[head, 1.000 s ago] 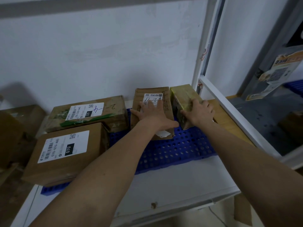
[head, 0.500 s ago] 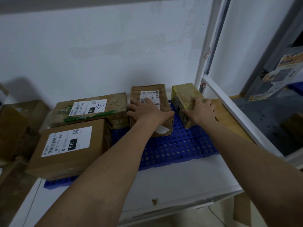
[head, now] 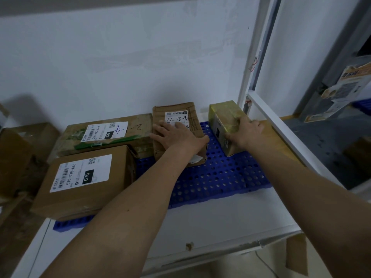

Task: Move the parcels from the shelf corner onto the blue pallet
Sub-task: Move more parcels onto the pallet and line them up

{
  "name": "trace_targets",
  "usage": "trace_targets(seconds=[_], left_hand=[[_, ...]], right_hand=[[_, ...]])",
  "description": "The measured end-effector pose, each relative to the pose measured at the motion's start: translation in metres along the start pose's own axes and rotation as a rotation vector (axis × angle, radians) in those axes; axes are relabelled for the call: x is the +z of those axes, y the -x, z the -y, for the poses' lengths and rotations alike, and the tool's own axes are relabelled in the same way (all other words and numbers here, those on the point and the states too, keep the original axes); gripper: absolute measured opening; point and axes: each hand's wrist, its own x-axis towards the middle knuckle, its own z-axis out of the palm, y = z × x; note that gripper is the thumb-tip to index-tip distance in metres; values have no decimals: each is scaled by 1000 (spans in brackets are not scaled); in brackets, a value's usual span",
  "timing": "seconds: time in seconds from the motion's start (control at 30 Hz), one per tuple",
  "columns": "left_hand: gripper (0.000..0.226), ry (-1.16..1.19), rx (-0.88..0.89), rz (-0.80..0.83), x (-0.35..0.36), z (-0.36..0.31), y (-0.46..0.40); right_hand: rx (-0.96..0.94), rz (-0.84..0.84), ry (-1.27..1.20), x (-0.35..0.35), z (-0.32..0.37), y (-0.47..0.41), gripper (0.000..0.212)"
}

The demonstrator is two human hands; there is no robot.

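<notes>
A blue perforated pallet (head: pixel 216 177) lies on the white shelf. Several parcels sit on it. My left hand (head: pixel 176 135) rests flat, fingers spread, on a small brown parcel (head: pixel 195 121) with a white label. My right hand (head: pixel 246 131) grips the near right end of a yellow-green box (head: pixel 224 115) standing at the pallet's far right, thumb on its side face and fingers over the top. At the left lie a green-taped carton (head: pixel 136 127) labelled 220 and a brown carton (head: pixel 84 181) labelled 070.
The white shelf post (head: pixel 255 57) and a slanting white rail (head: pixel 281 127) close off the right side. A wooden board (head: pixel 281 141) lies under my right forearm. More brown cartons (head: pixel 18 157) are stacked at the far left. A wall stands behind the pallet.
The small brown parcel and the yellow-green box now stand farther apart. My left hand has slid the brown parcel left against the green-taped carton.
</notes>
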Motion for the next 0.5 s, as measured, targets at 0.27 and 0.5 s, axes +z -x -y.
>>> trace_targets(seconds=[0.27, 0.5], left_hand=[[109, -35, 136, -22, 4, -1, 0], [100, -57, 271, -26, 11, -3, -6]], right_hand=[[-158, 174, 234, -20, 3, -26, 53], [-114, 101, 79, -11, -5, -34, 63]])
